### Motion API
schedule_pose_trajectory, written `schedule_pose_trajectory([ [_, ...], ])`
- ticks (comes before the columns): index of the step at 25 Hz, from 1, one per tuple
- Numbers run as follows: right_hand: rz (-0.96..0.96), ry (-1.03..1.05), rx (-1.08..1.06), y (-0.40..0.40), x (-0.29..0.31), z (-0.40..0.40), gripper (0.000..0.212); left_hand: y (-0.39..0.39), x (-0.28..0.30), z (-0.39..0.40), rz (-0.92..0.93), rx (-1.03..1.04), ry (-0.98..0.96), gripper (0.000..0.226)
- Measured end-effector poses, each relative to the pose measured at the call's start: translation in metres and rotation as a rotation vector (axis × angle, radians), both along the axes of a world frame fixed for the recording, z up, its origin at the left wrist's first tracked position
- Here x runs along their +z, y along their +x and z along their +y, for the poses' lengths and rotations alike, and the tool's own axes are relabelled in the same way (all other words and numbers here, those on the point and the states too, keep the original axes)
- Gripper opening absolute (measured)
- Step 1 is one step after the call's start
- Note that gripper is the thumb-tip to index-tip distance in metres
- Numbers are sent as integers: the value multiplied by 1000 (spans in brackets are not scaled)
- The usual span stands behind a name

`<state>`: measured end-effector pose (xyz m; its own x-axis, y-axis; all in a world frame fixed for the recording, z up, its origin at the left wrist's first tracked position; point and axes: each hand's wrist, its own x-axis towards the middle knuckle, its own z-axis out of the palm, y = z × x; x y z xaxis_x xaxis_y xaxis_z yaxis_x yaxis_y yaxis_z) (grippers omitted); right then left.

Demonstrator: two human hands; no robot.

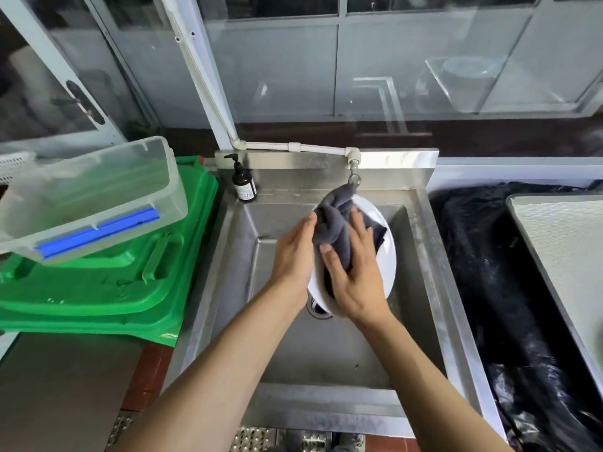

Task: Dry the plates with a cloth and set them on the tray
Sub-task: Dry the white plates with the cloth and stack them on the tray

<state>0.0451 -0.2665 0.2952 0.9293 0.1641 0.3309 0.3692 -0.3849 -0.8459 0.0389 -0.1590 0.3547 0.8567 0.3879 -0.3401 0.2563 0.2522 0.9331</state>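
Drying is the step in hand: a white plate [386, 256] is held on edge, tilted, above the basin of the steel sink [326, 353], just under the tap [352, 177]. The left hand [293, 256] steadies the plate from its left side, fingers fairly straight, with the fingertips against the bunched grey cloth [336, 223]; whether the thumb hooks behind the rim cannot be told. The right hand [355, 275] lies over the cloth, fingers spread and gently curved, pressing it against the plate's face, with a fold of cloth gathered under the palm.

The cloth covers only the left part of the face; the right part shows bare, so by my judgement the wiping is not finished. Next move, as I judge it: work the cloth across the uncovered part and round the rim, then carry the plate right to the flat grey tray [561, 243], which lies on black plastic sheeting [483, 288] beside the sink. No other plates show, so overall progress cannot be judged
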Motion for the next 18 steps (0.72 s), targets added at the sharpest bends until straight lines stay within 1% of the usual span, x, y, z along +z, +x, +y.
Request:
schedule_pose_trajectory([
  [2, -55, -17, 122, -15, -7, 8, 54, 6, 8, 9, 61, 40, -138, 29],
  [3, -96, -65, 175, -20, -10, 7, 54, 8, 11, 14, 76, 51, -204, 30],
  [4, -126, -114, 196, -18, -12, 3, 54, 9, 11, 19, 82, 51, -226, 32],
  [6, -114, -125, 114, 1, -8, -1, 51, 7, 9, 20, 71, 58, -175, 30],
  [8, 18, -43, -44, 22, 3, 1, 49, 6, 7, 14, 38, 53, -132, 23],
  [9, 65, 0, -70, 26, 8, 4, 50, 6, 9, 10, 24, 42, -129, 23],
  [10, 67, 37, -44, 22, 11, 9, 51, 7, 10, 9, 16, 33, -134, 24],
  [12, 10, 76, 95, 2, 5, 18, 53, 13, 12, 14, 17, 40, -172, 25],
  [13, -11, 60, 156, -11, -1, 20, 53, 13, 13, 19, 26, 42, -188, 27],
  [15, -60, -36, 225, -25, -13, 12, 53, 11, 14, 26, 33, 56, -169, 38],
  [16, -90, -88, 220, -20, -15, 6, 53, 9, 12, 27, 37, 80, -149, 35],
  [18, -84, -110, 110, 3, -9, -1, 51, 5, 10, 25, 36, 88, -121, 23],
])
